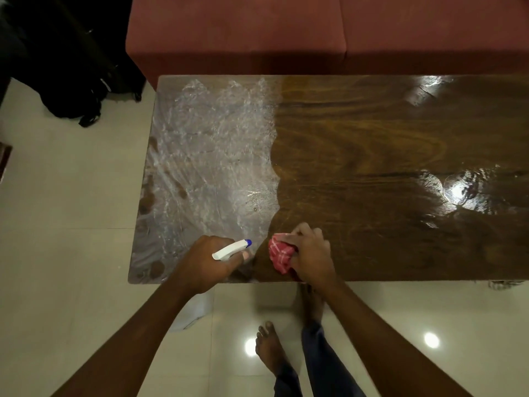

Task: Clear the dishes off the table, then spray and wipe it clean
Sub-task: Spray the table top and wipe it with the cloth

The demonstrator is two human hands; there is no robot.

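Your table (372,144) lies open toward the right and far edges. At the near edge, your left hand (206,262) with the spray bottle (232,249) sits just left of the cloth (279,255). A sofa (257,38) walls the far edge.

Head-worn view, steeply down onto table (372,133)

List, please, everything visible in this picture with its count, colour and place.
Glossy wooden table: one, brown, centre.
Wet film: one patch, whitish, table's left part.
Plastic spray bottle with blue nozzle: one, white, held above table's near edge.
Checked cloth: one, red and white, bunched, at table's near edge.
Upholstered sofa: one, dark red, behind table.
Luggage: count unclear, black, floor upper left.
Tiled floor: one, cream, around table.
Left hand: one, grips the bottle.
Right hand: one, holds the cloth.
Bare feet: two, floor below table's near edge.
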